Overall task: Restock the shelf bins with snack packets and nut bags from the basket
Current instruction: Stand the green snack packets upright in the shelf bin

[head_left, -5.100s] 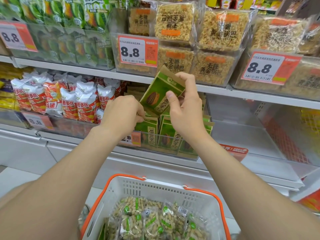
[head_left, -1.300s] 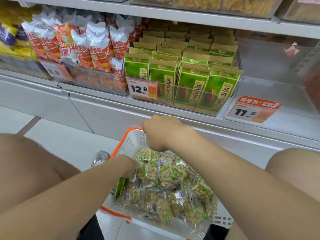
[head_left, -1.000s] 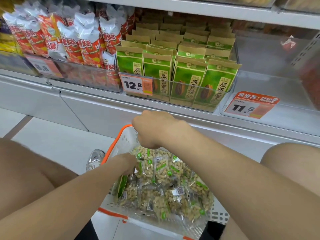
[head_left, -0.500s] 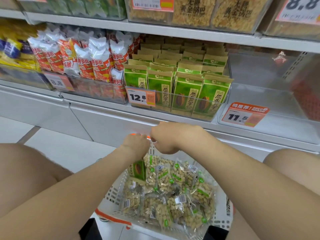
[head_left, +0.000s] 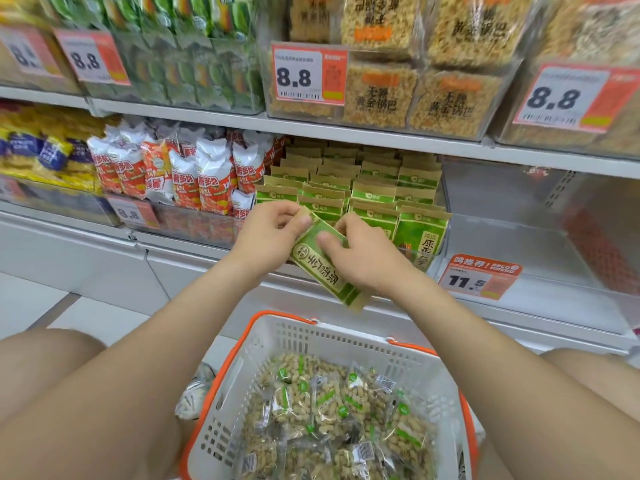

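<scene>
Both hands hold one green and tan snack packet (head_left: 325,265), tilted and upside down, just in front of the clear bin of matching green packets (head_left: 420,230). My left hand (head_left: 268,233) pinches its upper end. My right hand (head_left: 363,258) grips its middle from the right. Below them stands the white basket with an orange rim (head_left: 349,337), which holds several clear bags of peanuts (head_left: 332,410).
A clear bin (head_left: 540,244) with an 11.5 price tag (head_left: 479,276) sits to the right of the green packets. Red and white snack bags (head_left: 180,174) fill the bin to the left. The shelf above carries boxed rice crisps (head_left: 412,95). White floor lies at lower left.
My hands have risen out of the basket, with a green packet between them, up to the front of the green packet bin. The view has tilted upward.
</scene>
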A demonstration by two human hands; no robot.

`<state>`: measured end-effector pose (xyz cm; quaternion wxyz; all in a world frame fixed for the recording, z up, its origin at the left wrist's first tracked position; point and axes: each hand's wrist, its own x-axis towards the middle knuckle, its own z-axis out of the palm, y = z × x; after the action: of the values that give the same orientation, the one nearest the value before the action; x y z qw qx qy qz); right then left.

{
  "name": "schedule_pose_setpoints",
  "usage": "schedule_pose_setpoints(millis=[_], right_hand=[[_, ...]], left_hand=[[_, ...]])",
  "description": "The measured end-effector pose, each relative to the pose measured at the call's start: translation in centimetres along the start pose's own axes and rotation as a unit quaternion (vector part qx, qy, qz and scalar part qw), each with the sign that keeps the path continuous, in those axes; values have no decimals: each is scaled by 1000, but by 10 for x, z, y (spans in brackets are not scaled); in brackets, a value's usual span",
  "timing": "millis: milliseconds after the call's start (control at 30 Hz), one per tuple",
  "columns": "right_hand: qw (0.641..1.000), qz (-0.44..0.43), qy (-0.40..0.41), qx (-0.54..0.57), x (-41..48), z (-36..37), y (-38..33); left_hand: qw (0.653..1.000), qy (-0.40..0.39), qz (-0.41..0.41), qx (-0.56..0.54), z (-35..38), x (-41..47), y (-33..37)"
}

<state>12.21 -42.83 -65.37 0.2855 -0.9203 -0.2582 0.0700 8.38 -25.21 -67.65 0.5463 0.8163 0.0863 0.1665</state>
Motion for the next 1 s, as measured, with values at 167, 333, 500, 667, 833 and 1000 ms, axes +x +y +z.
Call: schedule_pose_setpoints(millis=[167,333,500,667,833,1000], right_hand=[[963,107,102,226,0,-24,-2],[905,93,152,386,0,-24,-5],[961,-24,244,128,1,-27,-4],[949,-98,209,215,-3,-16,-16],[933,-2,166,319,6,-11,-13],[935,8,173,308,9,-20,-20]], left_hand=[[968,163,-131,-136,3,8,4],[943,76,-271,-177,11,4,17],[990,63,-40,119,12,-5,27],[984,8,145,100,6,-3,46],[998,47,47,-4,-1,9,53],[999,26,-27,-5,-6,22,67]])
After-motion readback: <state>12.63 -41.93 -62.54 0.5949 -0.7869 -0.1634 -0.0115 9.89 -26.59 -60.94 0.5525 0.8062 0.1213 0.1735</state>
